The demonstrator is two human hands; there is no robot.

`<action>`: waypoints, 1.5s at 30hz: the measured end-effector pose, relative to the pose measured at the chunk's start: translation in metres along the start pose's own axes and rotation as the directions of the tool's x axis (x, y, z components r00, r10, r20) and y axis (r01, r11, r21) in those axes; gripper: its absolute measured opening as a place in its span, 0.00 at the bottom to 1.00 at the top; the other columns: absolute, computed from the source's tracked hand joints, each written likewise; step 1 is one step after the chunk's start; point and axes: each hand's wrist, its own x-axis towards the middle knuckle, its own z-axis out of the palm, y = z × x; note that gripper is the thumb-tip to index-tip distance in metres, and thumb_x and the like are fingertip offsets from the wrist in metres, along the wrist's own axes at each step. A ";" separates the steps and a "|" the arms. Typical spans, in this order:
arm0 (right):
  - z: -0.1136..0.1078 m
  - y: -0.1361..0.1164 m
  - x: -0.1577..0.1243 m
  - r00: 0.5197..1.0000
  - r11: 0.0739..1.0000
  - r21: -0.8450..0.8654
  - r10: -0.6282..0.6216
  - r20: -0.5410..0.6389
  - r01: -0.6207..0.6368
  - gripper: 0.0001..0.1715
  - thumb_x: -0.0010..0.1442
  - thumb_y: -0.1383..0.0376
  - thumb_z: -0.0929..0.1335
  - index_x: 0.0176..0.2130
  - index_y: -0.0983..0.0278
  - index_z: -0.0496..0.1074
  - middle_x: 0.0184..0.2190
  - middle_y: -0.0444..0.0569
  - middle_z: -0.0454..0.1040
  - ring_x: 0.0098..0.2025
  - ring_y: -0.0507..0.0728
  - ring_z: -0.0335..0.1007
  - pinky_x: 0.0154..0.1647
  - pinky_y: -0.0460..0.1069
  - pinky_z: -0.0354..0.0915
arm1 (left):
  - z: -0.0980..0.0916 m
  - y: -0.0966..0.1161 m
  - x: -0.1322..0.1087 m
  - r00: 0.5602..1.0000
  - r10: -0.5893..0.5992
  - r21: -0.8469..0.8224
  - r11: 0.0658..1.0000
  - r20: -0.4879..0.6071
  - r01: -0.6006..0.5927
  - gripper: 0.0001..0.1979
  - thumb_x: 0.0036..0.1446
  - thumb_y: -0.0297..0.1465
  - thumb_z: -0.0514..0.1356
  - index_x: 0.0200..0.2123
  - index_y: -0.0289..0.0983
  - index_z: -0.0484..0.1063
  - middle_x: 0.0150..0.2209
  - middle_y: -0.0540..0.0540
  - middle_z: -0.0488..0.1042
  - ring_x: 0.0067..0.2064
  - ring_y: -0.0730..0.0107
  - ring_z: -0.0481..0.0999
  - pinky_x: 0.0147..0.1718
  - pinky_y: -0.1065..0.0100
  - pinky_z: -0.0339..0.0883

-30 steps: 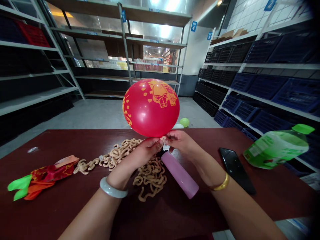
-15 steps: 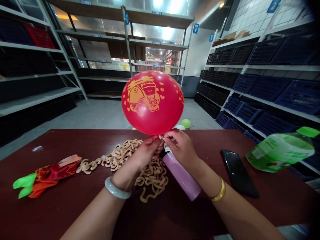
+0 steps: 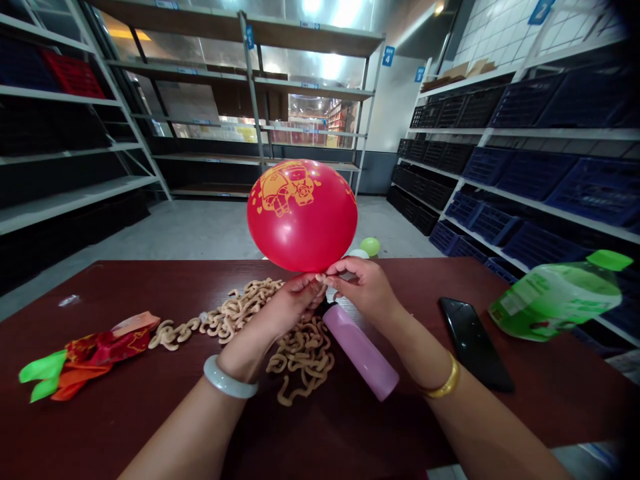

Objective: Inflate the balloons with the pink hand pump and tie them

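Note:
A blown-up red balloon (image 3: 302, 217) with an orange print stands above the dark red table (image 3: 125, 413). Both hands pinch its neck at the bottom. My left hand (image 3: 294, 301) grips the neck from the left, fingers closed. My right hand (image 3: 364, 288) pinches it from the right, fingers closed, with a small pale piece between them. A pink hand pump (image 3: 359, 357) lies on the table just under my right wrist. A heap of tan clips (image 3: 280, 333) spreads out below my left hand.
Flat red, orange and green balloons (image 3: 83, 357) lie at the table's left. A black phone (image 3: 473, 343) and a green bottle (image 3: 555, 297) lie at the right. A small green balloon (image 3: 369, 246) sits beyond the far edge. Shelves with crates line both sides.
The balloon has turned about its neck between my fingers, so the orange print moved from the upper right to the upper left. Both hands stayed pinched on the neck.

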 end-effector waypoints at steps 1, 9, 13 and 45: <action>-0.001 -0.003 0.000 0.999 0.997 -0.056 -0.045 -0.011 0.045 0.05 0.60 0.61 0.73 0.32 0.60 0.76 0.32 0.46 0.78 0.33 0.55 0.73 0.38 0.52 0.69 | 0.001 0.000 0.000 1.000 0.001 0.006 1.000 -0.005 -0.001 0.25 0.50 0.52 0.68 0.29 0.38 0.65 0.22 0.55 0.56 0.21 0.79 0.52 0.19 0.73 0.42; 0.001 -0.004 -0.001 0.995 0.991 -0.114 -0.069 0.067 0.076 0.12 0.65 0.59 0.67 0.32 0.60 0.66 0.31 0.47 0.71 0.34 0.55 0.68 0.36 0.51 0.67 | 0.004 0.000 -0.001 0.998 -0.062 -0.122 0.990 0.024 0.065 0.24 0.50 0.48 0.70 0.29 0.37 0.63 0.22 0.57 0.53 0.22 0.80 0.48 0.20 0.75 0.40; 0.006 -0.001 -0.001 0.977 0.954 0.241 0.141 0.158 -0.177 0.14 0.64 0.55 0.67 0.33 0.60 0.63 0.28 0.42 0.66 0.25 0.51 0.63 0.23 0.47 0.64 | 0.003 0.005 -0.003 0.989 -0.111 -0.254 0.958 0.093 0.132 0.23 0.54 0.44 0.69 0.27 0.37 0.59 0.23 0.57 0.50 0.23 0.81 0.45 0.19 0.76 0.39; 0.013 0.018 -0.002 0.986 0.984 -0.104 0.138 -0.095 -0.148 0.05 0.63 0.65 0.66 0.36 0.61 0.73 0.38 0.51 0.74 0.36 0.57 0.71 0.30 0.50 0.69 | 0.020 -0.005 0.003 0.997 -0.049 -0.222 0.974 -0.053 0.036 0.24 0.51 0.46 0.69 0.29 0.38 0.59 0.23 0.58 0.49 0.22 0.81 0.45 0.19 0.77 0.41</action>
